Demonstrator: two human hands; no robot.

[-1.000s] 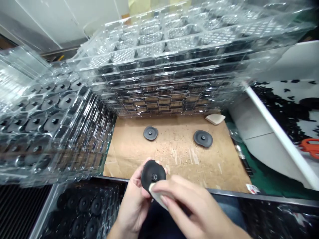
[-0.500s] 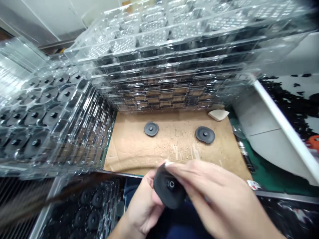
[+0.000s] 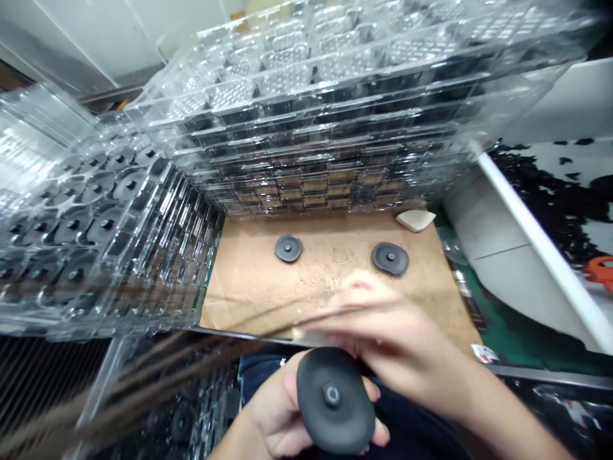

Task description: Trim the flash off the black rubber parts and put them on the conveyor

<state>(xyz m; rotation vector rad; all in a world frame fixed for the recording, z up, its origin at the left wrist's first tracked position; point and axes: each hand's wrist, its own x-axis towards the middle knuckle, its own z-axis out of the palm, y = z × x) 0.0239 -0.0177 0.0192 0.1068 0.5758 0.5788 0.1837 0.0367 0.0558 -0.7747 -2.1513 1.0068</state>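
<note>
Cardboard-topped workbench [image 3: 258,300] behind, a left hand [image 3: 271,421] cups a black rubber disc [image 3: 332,399], a blurred, half-open right hand [image 3: 387,332] just beyond it, any hold unclear.

We're seeing matt black rubbery disc [image 3: 334,401], smooth finish; glossy clear plastic trays [image 3: 306,128]; rough, scuffed brown cardboard [image 3: 249,268] on top of desk, nothing fancy.

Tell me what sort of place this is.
Probably a factory workstation for small parts. Tall stacks of clear plastic trays hold rows of black discs, the left hand holds a matching black disc, and a cardboard-covered bench serves as the work surface.
</note>
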